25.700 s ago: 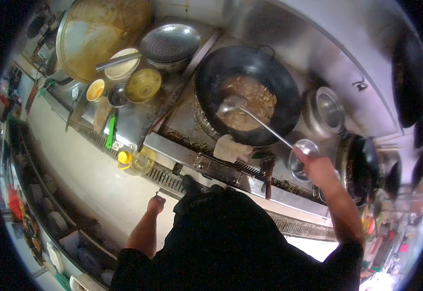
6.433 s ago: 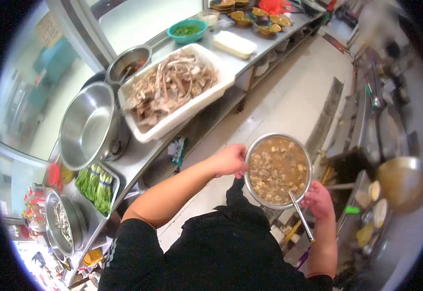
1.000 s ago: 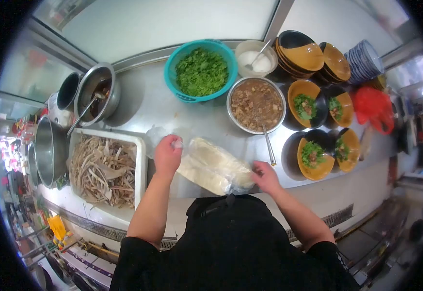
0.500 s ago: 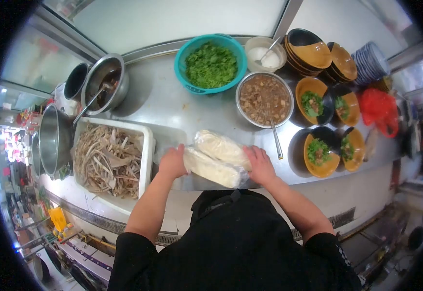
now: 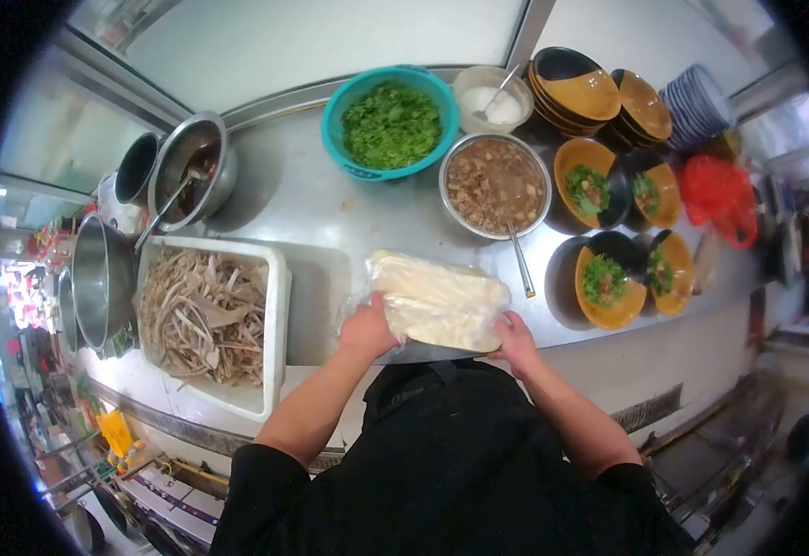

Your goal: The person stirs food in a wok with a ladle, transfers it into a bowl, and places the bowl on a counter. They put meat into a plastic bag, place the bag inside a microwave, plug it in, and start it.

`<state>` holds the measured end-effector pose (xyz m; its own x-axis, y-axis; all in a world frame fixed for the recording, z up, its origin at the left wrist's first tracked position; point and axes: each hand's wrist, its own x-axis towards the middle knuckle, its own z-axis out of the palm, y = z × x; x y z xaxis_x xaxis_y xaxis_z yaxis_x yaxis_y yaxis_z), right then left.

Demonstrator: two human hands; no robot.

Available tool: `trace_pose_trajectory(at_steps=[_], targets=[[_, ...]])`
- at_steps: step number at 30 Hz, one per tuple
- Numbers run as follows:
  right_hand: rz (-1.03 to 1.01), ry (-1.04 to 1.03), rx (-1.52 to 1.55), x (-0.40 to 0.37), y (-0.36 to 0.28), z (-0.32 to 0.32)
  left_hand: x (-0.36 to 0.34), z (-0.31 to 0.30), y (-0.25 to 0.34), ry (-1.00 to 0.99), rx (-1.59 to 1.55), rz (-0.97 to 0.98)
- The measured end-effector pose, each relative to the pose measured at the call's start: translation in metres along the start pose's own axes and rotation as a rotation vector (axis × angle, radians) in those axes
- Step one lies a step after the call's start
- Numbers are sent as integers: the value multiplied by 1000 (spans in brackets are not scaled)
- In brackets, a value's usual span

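Note:
A clear plastic bag with pale, cream-coloured contents [image 5: 437, 301] lies at the front edge of the metal counter, directly before me. My left hand [image 5: 370, 329] grips its left end, thumb on top and the other fingers partly hidden. At the lower right corner of the bag, my right hand [image 5: 513, 343] pinches the plastic. The pale contents lie side by side and look like one wide block. Left of the bag stands a white tray [image 5: 279, 324] of shredded grey-brown strips.
Behind the bag stand a teal basin [image 5: 330, 130] of chopped greens, a white tub [image 5: 500, 104] and a steel bowl of diced food [image 5: 492, 185] with a spoon. Several black-and-yellow bowls [image 5: 622, 301] and a red bag [image 5: 719, 199] are at right. Steel bowls [image 5: 103, 278] stand at left.
The two pale pieces in plastic, which were angled apart, now lie together and flatter. My left hand has moved right and my right hand has slid down to the lower corner.

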<state>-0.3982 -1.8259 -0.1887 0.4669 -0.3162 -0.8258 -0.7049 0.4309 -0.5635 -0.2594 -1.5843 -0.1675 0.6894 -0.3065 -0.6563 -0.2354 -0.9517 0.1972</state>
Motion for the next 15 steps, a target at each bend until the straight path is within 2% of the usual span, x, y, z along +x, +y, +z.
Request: trace_pose_trajectory(at_steps=[1,3,7,10,11,12,13,15], targets=[[-1,2,6,6,2,1,0,-2,1,-15,-6,-15],[-178,-44,-358,18,4,1,1,-4,2,-10,14,-15],[-227,-71,-206,19,-5,-5,5,-14,-6,-75,109,11],[-157,-75,-91,2,-12,-9,0,-52,-10,-60,206,27],[-54,-8,19,-7,-12,-12,-5,-66,-6,-61,226,51],[50,60,133,-15,-8,-17,-12,-82,0,-34,234,167],[48,83,161,-19,1,-23,-18,-97,7,-11,241,286],[-110,279,19,-29,28,-34,-32,-123,33,-2,247,396]])
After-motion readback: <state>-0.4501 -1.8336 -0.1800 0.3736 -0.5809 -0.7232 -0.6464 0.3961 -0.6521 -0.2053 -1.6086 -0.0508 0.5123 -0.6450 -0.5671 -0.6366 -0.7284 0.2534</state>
